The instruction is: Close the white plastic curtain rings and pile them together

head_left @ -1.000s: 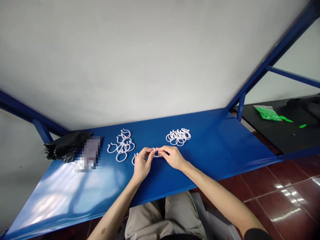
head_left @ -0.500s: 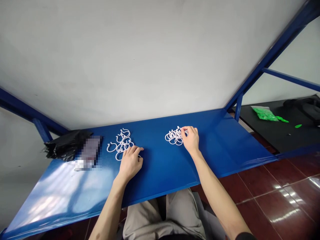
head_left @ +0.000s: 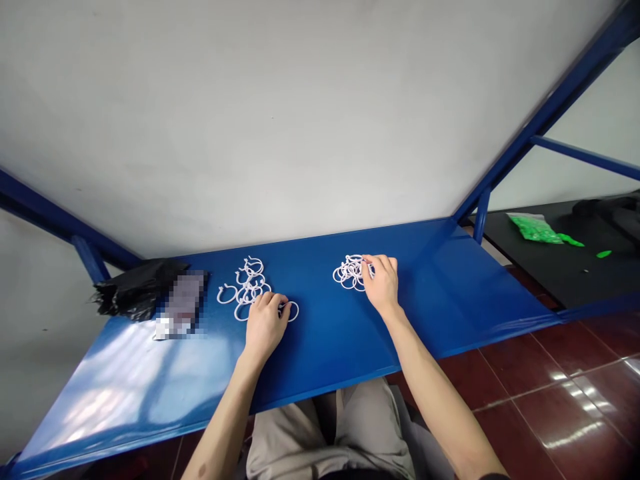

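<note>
Two heaps, thin white rings (head_left: 354, 270) | left hand (head_left: 267, 319) pinches one; right hand (head_left: 381, 281) masks some, grip unclear | black bag (head_left: 137, 290) leftward

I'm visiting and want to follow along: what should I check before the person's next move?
1. Right hand at the right-side pile of thin white rings: ok.
2. Rings there lying separately: not ok, they overlap.
3. Right hand gripping one: cannot tell, contact is hidden.
4. Left hand by the partly covered thin white ring: ok.
5. Left-side cluster of thin white rings apart from that pile: ok.
</note>
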Tool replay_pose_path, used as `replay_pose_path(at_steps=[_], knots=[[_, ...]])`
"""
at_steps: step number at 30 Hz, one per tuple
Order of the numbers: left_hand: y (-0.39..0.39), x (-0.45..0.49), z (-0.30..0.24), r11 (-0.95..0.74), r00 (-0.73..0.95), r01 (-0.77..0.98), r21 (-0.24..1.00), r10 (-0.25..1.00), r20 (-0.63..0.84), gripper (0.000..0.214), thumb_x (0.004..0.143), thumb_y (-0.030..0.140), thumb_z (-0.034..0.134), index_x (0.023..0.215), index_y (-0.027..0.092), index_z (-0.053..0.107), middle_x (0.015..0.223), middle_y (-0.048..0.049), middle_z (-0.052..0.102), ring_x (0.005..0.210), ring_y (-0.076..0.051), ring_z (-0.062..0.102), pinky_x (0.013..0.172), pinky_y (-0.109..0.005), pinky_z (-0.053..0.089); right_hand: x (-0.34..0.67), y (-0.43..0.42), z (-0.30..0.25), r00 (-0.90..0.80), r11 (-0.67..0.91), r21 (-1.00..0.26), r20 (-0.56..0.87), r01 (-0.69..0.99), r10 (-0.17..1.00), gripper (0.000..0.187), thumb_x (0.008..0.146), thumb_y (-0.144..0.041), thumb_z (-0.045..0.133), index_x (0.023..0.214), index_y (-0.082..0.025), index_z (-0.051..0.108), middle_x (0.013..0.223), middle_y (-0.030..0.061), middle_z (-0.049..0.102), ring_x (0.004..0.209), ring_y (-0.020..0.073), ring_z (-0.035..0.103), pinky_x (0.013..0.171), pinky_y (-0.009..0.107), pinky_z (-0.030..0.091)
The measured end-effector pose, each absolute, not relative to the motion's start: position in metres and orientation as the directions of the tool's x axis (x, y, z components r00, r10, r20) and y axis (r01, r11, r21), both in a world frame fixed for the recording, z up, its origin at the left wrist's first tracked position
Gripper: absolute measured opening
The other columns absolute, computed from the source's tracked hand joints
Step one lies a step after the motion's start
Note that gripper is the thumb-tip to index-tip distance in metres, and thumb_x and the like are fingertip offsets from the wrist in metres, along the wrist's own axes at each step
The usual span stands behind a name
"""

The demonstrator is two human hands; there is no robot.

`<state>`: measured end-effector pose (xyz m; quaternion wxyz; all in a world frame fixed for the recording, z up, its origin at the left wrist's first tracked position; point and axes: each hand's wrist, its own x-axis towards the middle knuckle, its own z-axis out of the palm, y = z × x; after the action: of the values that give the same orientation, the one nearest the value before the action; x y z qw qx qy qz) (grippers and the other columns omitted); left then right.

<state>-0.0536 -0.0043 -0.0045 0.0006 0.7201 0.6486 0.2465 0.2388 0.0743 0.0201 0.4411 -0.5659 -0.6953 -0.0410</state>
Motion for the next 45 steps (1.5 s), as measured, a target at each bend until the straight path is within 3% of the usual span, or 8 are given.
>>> replay_pose_path(at_steps=[5, 11, 16, 25, 34, 40, 43, 45], knots=[[-0.008, -0.041, 0.004, -0.204, 0.06, 0.882, 0.425, 0.943, 0.328, 0.016, 0.098, 0.032, 0.05, 0.094, 0.024, 0.063, 0.09, -0.0037, 0.069, 0.086, -0.023, 0.061, 0.082, -0.037, 0.048, 0.213, 0.053, 0.02, -0.196, 0.569, -0.454, 0.637, 0.685, 0.745, 0.018, 0.099, -0.025, 0.055, 0.106, -0.022, 0.072, 0.101, 0.0069, 0.072, 0.098, 0.0232, 0.061, 0.09, 0.039, 0.052], [-0.013, -0.02, 0.001, -0.32, 0.156, 0.743, 0.588, 0.937, 0.312, 0.018, 0.1, 0.034, 0.048, 0.098, 0.024, 0.063, 0.094, -0.0027, 0.068, 0.088, -0.018, 0.064, 0.081, -0.032, 0.049, 0.184, 0.03, 0.015, -0.556, 0.597, -0.711, 0.344, 0.372, 0.757, 0.024, 0.097, -0.035, 0.063, 0.118, -0.024, 0.067, 0.105, 0.0043, 0.072, 0.083, 0.0161, 0.069, 0.078, 0.03, 0.057], [-0.012, -0.013, -0.001, -0.262, 0.034, 0.614, 0.744, 0.951, 0.307, 0.018, 0.095, 0.037, 0.058, 0.106, 0.023, 0.057, 0.091, -0.0015, 0.069, 0.079, -0.015, 0.064, 0.074, -0.029, 0.051, 0.178, 0.026, 0.014, -0.519, 0.416, -0.876, 0.245, 0.243, 0.819, 0.02, 0.095, -0.037, 0.065, 0.109, -0.024, 0.067, 0.094, 0.0025, 0.076, 0.083, 0.0173, 0.073, 0.075, 0.029, 0.059], [-0.011, -0.014, 0.013, -0.111, 0.056, 0.448, 0.887, 0.994, 0.096, 0.028, 0.097, 0.047, 0.052, 0.097, 0.023, 0.067, 0.086, 0.0004, 0.073, 0.075, -0.015, 0.066, 0.071, -0.026, 0.049, 0.18, 0.032, 0.011, -0.32, 0.447, -0.861, 0.365, 0.24, 0.874, 0.015, 0.093, -0.035, 0.068, 0.1, -0.023, 0.072, 0.091, 0.0027, 0.077, 0.077, 0.0174, 0.072, 0.073, 0.03, 0.058], [-0.015, -0.013, 0.004, -0.214, 0.038, 0.569, 0.794, 0.971, 0.234, 0.021, 0.097, 0.035, 0.053, 0.083, 0.022, 0.063, 0.077, 0.0011, 0.068, 0.068, -0.014, 0.061, 0.068, -0.026, 0.045, 0.181, 0.028, 0.008, -0.467, 0.584, -0.768, 0.428, 0.264, 0.774, 0.023, 0.101, -0.036, 0.057, 0.092, -0.023, 0.072, 0.09, 0.004, 0.075, 0.082, 0.0179, 0.072, 0.075, 0.03, 0.055], [-0.01, -0.013, 0.003, -0.279, 0.08, 0.61, 0.742, 0.953, 0.293, 0.021, 0.099, 0.037, 0.049, 0.094, 0.023, 0.065, 0.086, -0.002, 0.07, 0.077, -0.017, 0.064, 0.073, -0.029, 0.05, 0.179, 0.028, 0.004, -0.472, 0.675, -0.661, 0.504, 0.328, 0.723, 0.024, 0.104, -0.033, 0.049, 0.102, -0.024, 0.071, 0.094, 0.0054, 0.073, 0.085, 0.0181, 0.07, 0.078, 0.031, 0.057], [-0.003, -0.016, 0.007, -0.318, 0.077, 0.741, 0.592, 0.915, 0.396, 0.023, 0.099, 0.038, 0.05, 0.107, 0.023, 0.067, 0.102, -0.0064, 0.071, 0.098, -0.022, 0.063, 0.09, -0.037, 0.05, 0.185, 0.038, 0.009, -0.384, 0.676, -0.598, 0.556, 0.43, 0.737, 0.023, 0.104, -0.033, 0.05, 0.106, -0.024, 0.072, 0.099, 0.0067, 0.072, 0.092, 0.0194, 0.069, 0.085, 0.034, 0.057], [0.001, -0.024, 0.007, -0.212, -0.019, 0.874, 0.437, 0.884, 0.467, 0.028, 0.098, 0.036, 0.051, 0.115, 0.02, 0.066, 0.116, -0.0114, 0.069, 0.111, -0.029, 0.058, 0.1, -0.046, 0.045, 0.194, 0.05, 0.016, -0.301, 0.642, -0.54, 0.589, 0.544, 0.75, 0.025, 0.104, -0.032, 0.049, 0.106, -0.024, 0.072, 0.102, 0.0078, 0.071, 0.097, 0.0214, 0.067, 0.089, 0.037, 0.055]])
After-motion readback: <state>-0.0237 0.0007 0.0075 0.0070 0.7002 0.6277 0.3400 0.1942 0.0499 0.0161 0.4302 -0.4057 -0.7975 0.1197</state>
